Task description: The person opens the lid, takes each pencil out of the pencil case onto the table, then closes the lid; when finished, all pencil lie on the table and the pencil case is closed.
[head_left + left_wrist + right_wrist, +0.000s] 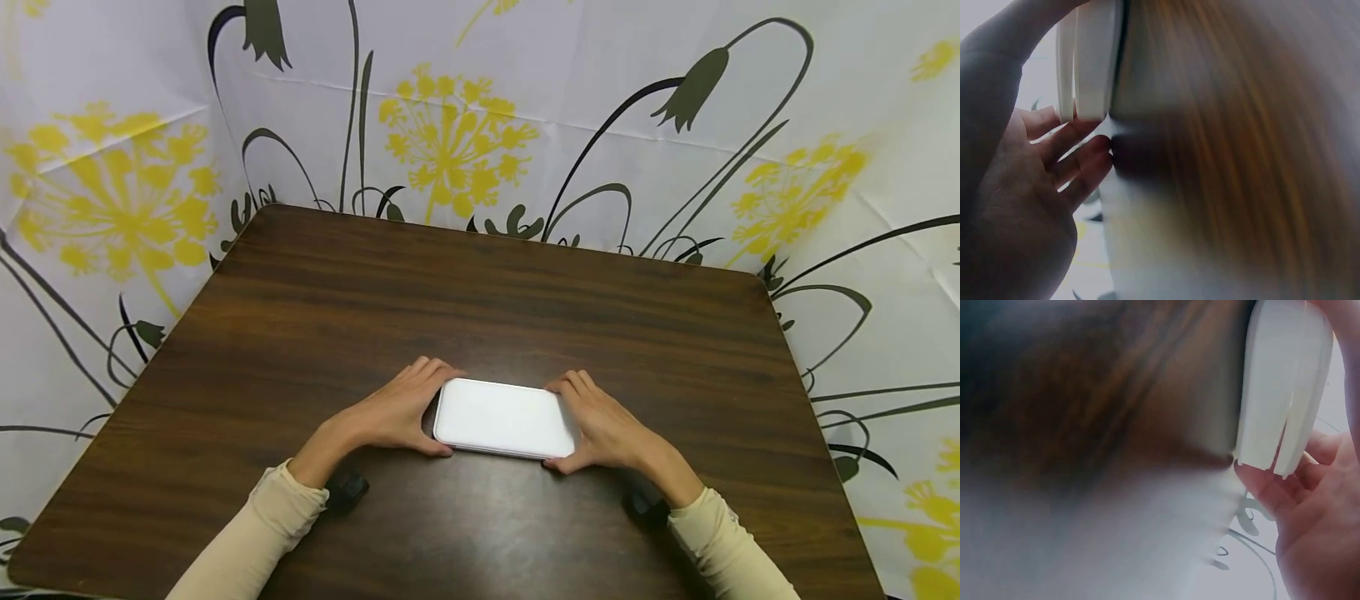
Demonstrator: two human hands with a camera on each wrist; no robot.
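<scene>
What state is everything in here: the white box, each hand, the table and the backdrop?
White box: lying flat on the table, its two layers together, with a narrow gap between them at the ends.
Left hand: gripping the box's left end.
Right hand: gripping its right end.
Table: bare around the box and arms.
Floral backdrop: hanging, creased.

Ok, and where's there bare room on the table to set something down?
The brown wood-grain table is bare from the rounded white rectangular case back to the yellow-and-grey flowered white cloth, and outward from the cream sleeves to the side edges. It's crowded at the case's ends, where the left hand and right hand hold it.
</scene>
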